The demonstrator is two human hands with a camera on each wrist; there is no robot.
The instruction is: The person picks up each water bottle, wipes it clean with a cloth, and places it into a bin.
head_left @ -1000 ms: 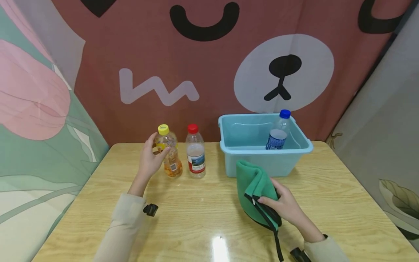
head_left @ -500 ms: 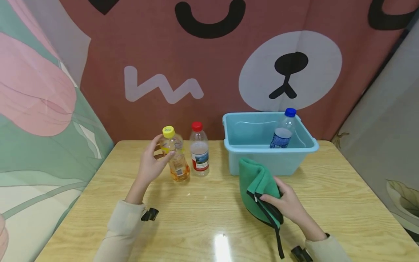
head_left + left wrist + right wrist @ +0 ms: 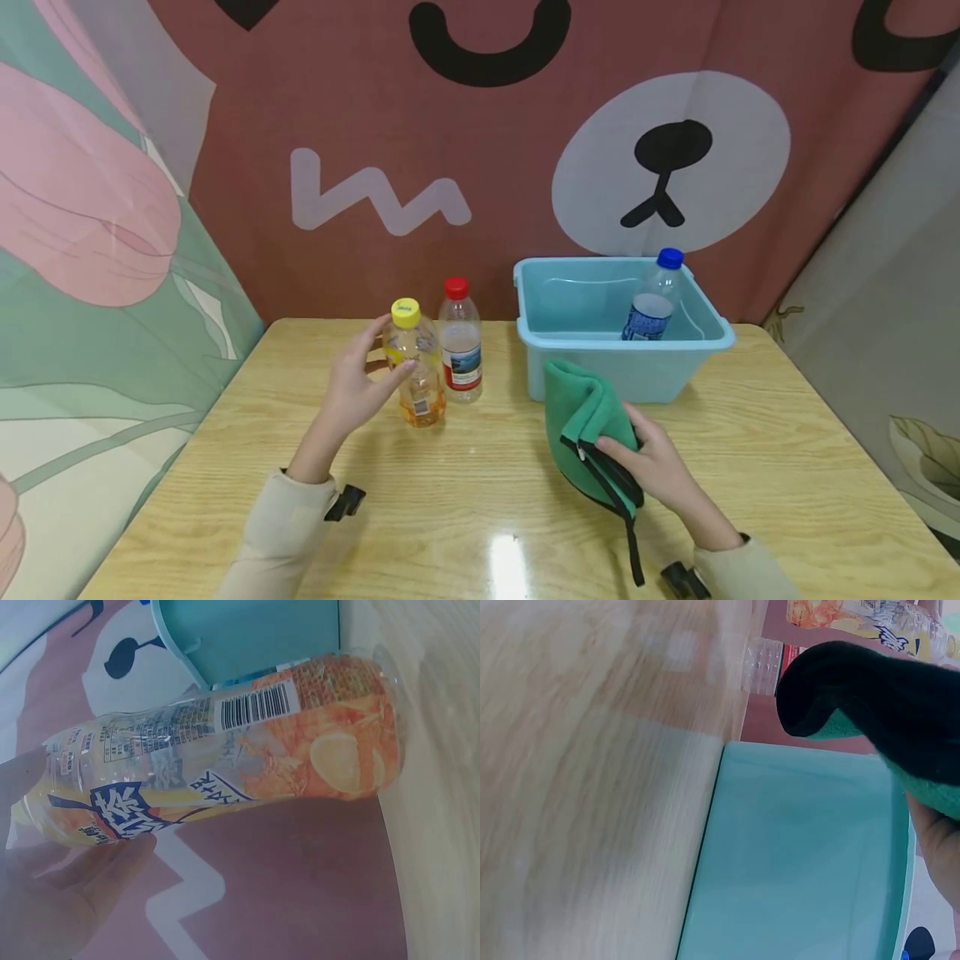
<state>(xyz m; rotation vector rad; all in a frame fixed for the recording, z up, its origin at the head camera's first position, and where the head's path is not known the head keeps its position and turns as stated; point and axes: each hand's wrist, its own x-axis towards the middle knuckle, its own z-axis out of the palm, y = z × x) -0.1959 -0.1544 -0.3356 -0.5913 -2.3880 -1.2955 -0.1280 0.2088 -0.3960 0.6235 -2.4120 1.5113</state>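
Left of centre in the head view: left hand point(image 3: 358, 386) curled round the upper body of the yellow-capped bottle point(image 3: 415, 363), thumb behind, fingertips in front; bottle tilted, its base at the desk point(image 3: 465, 483). Just right of it, touching or nearly so, the red-capped bottle point(image 3: 460, 340). Lower right: right hand point(image 3: 651, 463) pinching the green pouch point(image 3: 587, 425), in front of the blue tub point(image 3: 622, 333).

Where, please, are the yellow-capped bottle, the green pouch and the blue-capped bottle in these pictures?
yellow-capped bottle point(image 3: 420, 392): head view, on its lower body, below the left hand's fingers.
green pouch point(image 3: 581, 408): head view, on its green fabric above the zip.
blue-capped bottle point(image 3: 647, 312): head view, on its label, inside the tub.
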